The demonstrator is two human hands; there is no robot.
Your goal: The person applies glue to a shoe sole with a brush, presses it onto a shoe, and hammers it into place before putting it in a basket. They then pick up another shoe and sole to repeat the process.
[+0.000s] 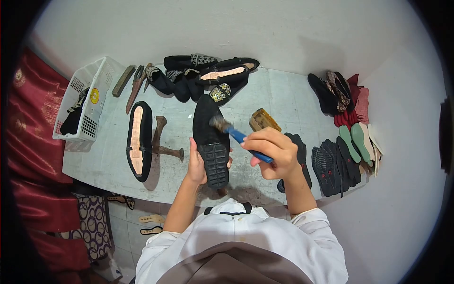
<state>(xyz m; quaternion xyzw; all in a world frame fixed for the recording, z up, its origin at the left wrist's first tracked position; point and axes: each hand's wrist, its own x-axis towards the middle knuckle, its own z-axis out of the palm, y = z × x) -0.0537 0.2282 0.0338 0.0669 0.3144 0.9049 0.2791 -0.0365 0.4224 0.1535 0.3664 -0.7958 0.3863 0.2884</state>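
Observation:
My left hand (196,163) is closed around the heel half of a black shoe (206,118), whose underside faces up. A ridged black sole piece (215,163) covers the heel end; the front half is plain black. In my right hand (274,154) is a paintbrush (236,135) with a blue handle, its bristles against the front half of the underside. Just beyond that hand lies a yellowish-brown, box-like container (265,120); what it holds I cannot make out. Left of my left hand, another black shoe (139,142) rests underside up beside a rusty metal shoe anvil (165,146).
Several black shoes (182,85) are grouped at the table's back. A white basket (90,111) stands at left, near pincers (135,87) and a dark block (123,81). Black soles (326,165), green insoles (362,142) and red pieces (362,104) lie at right.

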